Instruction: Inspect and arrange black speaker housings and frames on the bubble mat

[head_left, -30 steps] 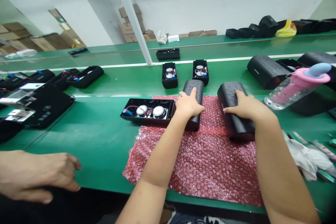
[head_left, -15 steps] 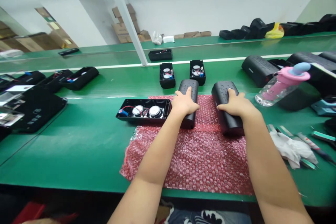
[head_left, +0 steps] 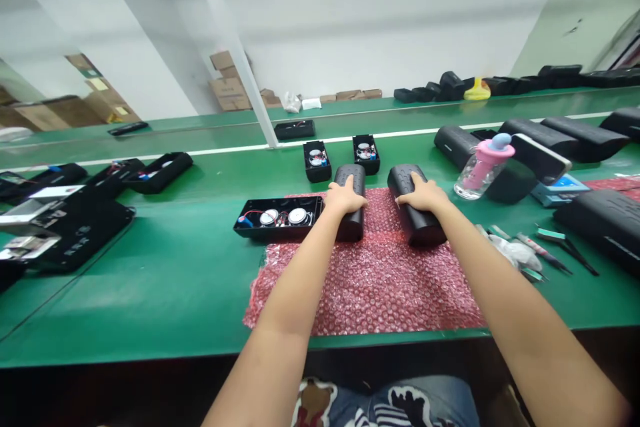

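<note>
My left hand (head_left: 345, 199) lies over a black speaker case (head_left: 353, 229), its fingers and thumb spread around the rounded, patterned top. A second black speaker case (head_left: 424, 229) is under my right hand (head_left: 424, 195), gripped the same way. Both cases lie a little apart on red bubble wrap (head_left: 390, 300). Left of my left hand is an open black speaker housing (head_left: 257, 231), with two round white drivers and red wires showing inside. The undersides of both gripped cases are hidden.
Two open housings (head_left: 317, 172) (head_left: 373, 165) stand behind the cases. To the right are a pink-lidded bottle (head_left: 475, 177), tweezers (head_left: 575, 250), a white crumpled wrapper (head_left: 517, 253) and more speaker cases (head_left: 607, 223). A black fixture (head_left: 95, 233) sits left; a white post (head_left: 250, 80) rises behind.
The camera view has turned right and up, showing more of the bench's right side. Both hands stay on the same two speaker cases, which show no clear movement on the bubble wrap.
</note>
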The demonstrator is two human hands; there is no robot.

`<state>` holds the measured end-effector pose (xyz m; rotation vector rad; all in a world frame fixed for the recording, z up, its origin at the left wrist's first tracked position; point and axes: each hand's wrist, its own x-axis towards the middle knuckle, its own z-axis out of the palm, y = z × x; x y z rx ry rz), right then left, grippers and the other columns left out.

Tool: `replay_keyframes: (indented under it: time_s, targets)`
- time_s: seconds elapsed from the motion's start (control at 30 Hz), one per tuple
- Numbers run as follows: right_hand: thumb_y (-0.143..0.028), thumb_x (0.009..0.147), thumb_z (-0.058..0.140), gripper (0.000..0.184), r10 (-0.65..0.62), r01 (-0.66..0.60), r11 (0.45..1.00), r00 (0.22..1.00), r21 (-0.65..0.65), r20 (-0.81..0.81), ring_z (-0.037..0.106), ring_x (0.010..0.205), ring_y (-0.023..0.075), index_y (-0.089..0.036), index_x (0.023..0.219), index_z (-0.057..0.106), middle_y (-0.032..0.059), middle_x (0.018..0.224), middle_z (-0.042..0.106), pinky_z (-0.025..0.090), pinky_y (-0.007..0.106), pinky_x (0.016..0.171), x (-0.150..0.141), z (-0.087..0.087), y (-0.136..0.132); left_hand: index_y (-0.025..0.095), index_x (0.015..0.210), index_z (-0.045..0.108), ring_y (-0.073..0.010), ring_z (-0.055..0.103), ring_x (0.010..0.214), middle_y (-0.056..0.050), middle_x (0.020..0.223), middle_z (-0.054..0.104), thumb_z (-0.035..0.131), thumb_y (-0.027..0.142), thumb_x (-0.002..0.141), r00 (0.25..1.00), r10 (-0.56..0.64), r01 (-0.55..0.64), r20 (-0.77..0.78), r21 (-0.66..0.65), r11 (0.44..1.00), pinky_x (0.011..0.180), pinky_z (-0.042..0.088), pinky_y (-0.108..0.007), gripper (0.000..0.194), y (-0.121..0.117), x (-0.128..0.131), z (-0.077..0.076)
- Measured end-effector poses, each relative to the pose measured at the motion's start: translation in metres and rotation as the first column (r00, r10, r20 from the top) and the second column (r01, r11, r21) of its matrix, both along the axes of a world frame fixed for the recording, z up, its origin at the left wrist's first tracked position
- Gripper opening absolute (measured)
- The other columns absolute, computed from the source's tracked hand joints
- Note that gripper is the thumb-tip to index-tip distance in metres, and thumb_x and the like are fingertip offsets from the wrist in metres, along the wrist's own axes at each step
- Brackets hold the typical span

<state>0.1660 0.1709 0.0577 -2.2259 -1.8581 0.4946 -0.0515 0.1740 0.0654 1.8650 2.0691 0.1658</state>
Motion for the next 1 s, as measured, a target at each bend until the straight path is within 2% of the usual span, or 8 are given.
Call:
replay_keyframes:
  time_s: [0.2,0.33,0.43,0.57,0.67,0.73,0.87,1.0]
  targets:
    - [-0.049,0.067,0.079,0.103,-0.001,0.014,0.997,0.989,0.081,-0.15,0.05,0.131,0.0406,-0.018,0.153,0.032,0.025,0.147,0.044,0.039,0.051,0.108,0.004,0.005,0.0,0.03,0.156,0.022,-0.0406,0.049,0.133,-0.018,0.155,0.037,0.077,0.051,0.061,0.991,-0.006,0.004,0.134,0.014,1.0,0.103,0.044,-0.046,0.111,0.008,-0.005,0.007]
    - [-0.044,0.078,0.07,0.083,0.016,0.044,0.983,0.945,0.176,-0.327,0.058,0.122,0.0299,-0.008,0.148,0.039,0.0215,0.142,0.053,0.049,0.036,0.1,0.016,0.032,-0.001,0.02,0.156,0.021,-0.0279,0.06,0.122,-0.013,0.151,0.048,0.063,0.046,0.077,0.942,-0.066,0.035,0.33,0.099,0.994,0.094,0.051,-0.033,0.093,0.01,-0.021,0.039]
    - [-0.04,0.084,0.061,0.074,0.055,0.058,0.968,0.9,0.245,-0.433,0.065,0.108,0.0257,-0.011,0.148,0.037,0.0169,0.134,0.06,0.055,0.035,0.089,0.032,0.06,-0.016,0.021,0.158,0.007,-0.0234,0.057,0.124,-0.01,0.159,0.037,0.056,0.042,0.082,0.899,-0.147,0.055,0.413,0.226,0.973,0.097,0.05,-0.03,0.093,-0.013,-0.044,0.068]
    - [-0.036,0.065,0.077,0.092,0.334,-0.15,0.923,0.768,0.354,-0.547,0.062,0.116,0.0299,-0.022,0.148,0.04,0.0109,0.135,0.06,0.05,0.042,0.102,0.061,0.078,-0.067,0.033,0.157,0.012,-0.0305,0.052,0.131,-0.007,0.159,0.035,0.077,0.037,0.063,0.731,-0.585,0.505,0.351,0.298,0.81,0.109,0.043,-0.04,0.115,-0.078,-0.079,0.084]
    - [-0.039,0.056,0.087,0.101,0.479,-0.368,0.872,0.772,0.322,-0.417,0.051,0.132,0.0333,-0.028,0.147,0.044,0.0078,0.147,0.051,0.036,0.047,0.116,0.082,0.066,-0.119,0.034,0.156,0.022,-0.0359,0.04,0.141,-0.006,0.159,0.035,0.083,0.033,0.052,0.554,-0.808,0.81,0.2,0.093,0.579,0.117,0.032,-0.047,0.121,-0.125,-0.1,0.068]
    - [-0.041,0.057,0.088,0.098,0.536,-0.49,0.844,0.785,0.218,-0.312,0.042,0.141,0.0345,-0.031,0.146,0.047,0.0054,0.152,0.046,0.027,0.049,0.121,0.092,0.048,-0.15,0.038,0.152,0.03,-0.0364,0.039,0.142,-0.004,0.161,0.034,0.079,0.027,0.052,0.467,-0.869,0.88,0.165,0.006,0.475,0.118,0.031,-0.049,0.113,-0.143,-0.11,0.046]
    - [-0.033,0.061,0.083,0.094,0.575,-0.599,0.8,0.781,-0.03,-0.245,0.029,0.149,0.0349,-0.033,0.147,0.046,0.0049,0.161,0.033,0.02,0.053,0.122,0.097,0.01,-0.179,0.041,0.151,0.033,-0.0378,0.039,0.142,-0.004,0.161,0.034,0.079,0.03,0.052,0.473,-0.865,0.881,0.168,-0.099,0.462,0.118,0.03,-0.056,0.11,-0.149,-0.118,0.002]
    - [-0.021,0.057,0.078,0.098,0.615,-0.643,0.756,0.761,-0.123,-0.204,0.028,0.149,0.0363,-0.032,0.148,0.045,0.007,0.164,0.026,0.022,0.055,0.121,0.084,-0.02,-0.173,0.037,0.153,0.031,-0.0373,0.032,0.146,-0.008,0.163,0.03,0.079,0.022,0.045,0.538,-0.828,0.84,0.155,-0.182,0.512,0.119,0.025,-0.058,0.119,-0.14,-0.115,-0.024]
